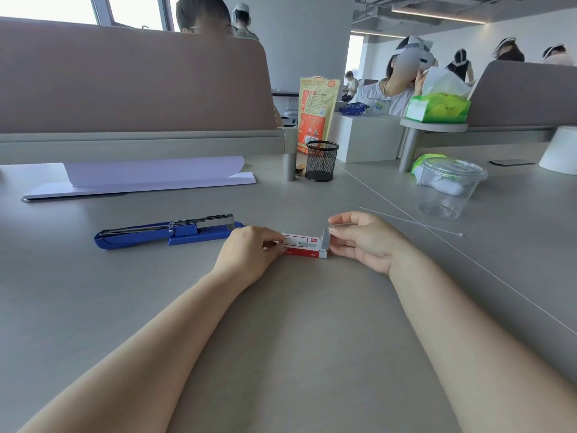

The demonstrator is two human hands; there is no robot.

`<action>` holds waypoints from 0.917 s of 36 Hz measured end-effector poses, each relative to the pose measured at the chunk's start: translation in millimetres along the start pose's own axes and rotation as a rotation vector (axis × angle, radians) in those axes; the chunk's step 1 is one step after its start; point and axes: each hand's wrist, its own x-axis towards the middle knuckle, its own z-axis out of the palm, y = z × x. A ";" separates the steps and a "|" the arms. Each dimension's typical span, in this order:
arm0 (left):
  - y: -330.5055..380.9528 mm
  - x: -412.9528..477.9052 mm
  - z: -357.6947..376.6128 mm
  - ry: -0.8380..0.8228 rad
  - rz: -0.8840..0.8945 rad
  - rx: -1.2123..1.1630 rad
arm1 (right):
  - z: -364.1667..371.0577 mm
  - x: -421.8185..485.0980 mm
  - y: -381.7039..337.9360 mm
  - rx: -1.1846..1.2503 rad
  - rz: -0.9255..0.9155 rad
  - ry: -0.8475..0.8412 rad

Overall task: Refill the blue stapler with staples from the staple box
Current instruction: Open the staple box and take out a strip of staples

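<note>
On the far left of the grey desk (pixel 312 307) lies the blue stapler (pixel 162 234), already swung open and flat, its metal staple channel facing up and nothing touching it. Just right of its front end is my left hand (pixel 249 254), fingers closed on the left end of the small red and white staple box (pixel 304 245), pinning it down against the desk. The box lies lengthwise between my two hands, near the stapler but apart from it. At its right end a grey end flap (pixel 325 237) stands upright, and my right hand (pixel 365 237) pinches that flap between thumb and fingertips. I judge I am opening the box to reach the staples; none is out yet that I can see. To do this well, I should keep the left hand pressing so the box cannot slide, fold the flap fully back, and draw one strip out level and slowly so it does not snap. Farther right, well apart, sits a clear plastic tub (pixel 449 190).
</note>
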 end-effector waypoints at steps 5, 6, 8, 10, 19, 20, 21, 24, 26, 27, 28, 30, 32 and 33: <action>2.7 -0.6 1.5 -0.007 0.011 0.009 | 7.6 2.3 4.1 0.005 -0.019 -0.010; 2.5 -0.6 1.5 -0.005 0.013 0.007 | 7.3 2.7 4.4 0.016 -0.019 -0.004; 2.2 -0.9 1.3 -0.001 0.011 0.008 | 6.2 2.9 4.3 0.031 -0.013 0.001; 1.5 -0.9 1.7 -0.003 0.014 0.011 | 5.0 2.7 4.1 0.051 -0.009 0.016; 10.4 -5.4 -7.5 0.100 -0.036 -0.156 | 18.8 -0.9 -4.8 0.186 -0.059 0.147; 14.0 -6.4 -10.5 0.109 -0.038 -0.190 | 26.4 -0.8 -5.9 0.222 -0.066 0.149; 17.3 -7.7 -14.0 0.116 -0.037 -0.215 | 34.8 -0.6 -7.2 0.254 -0.073 0.149; 19.9 -14.1 -26.5 0.149 -0.033 -0.240 | 61.4 1.3 -11.9 0.298 -0.085 0.145; 15.5 -20.8 -36.3 0.190 -0.039 -0.189 | 77.1 3.2 -14.5 0.326 -0.082 0.129; 12.0 -24.7 -41.6 0.220 -0.048 -0.144 | 84.7 3.8 -15.2 0.340 -0.079 0.116; 7.6 -28.6 -46.9 0.254 -0.058 -0.100 | 92.2 4.7 -15.3 0.349 -0.073 0.100; -2.2 -36.0 -57.7 0.322 -0.063 -0.036 | 108.0 6.2 -13.6 0.353 -0.062 0.068; -12.3 -41.8 -67.5 0.375 -0.043 0.024 | 124.0 7.9 -10.9 0.363 -0.048 0.036; -17.5 -43.8 -71.7 0.393 -0.030 0.058 | 131.5 8.5 -9.7 0.367 -0.039 0.020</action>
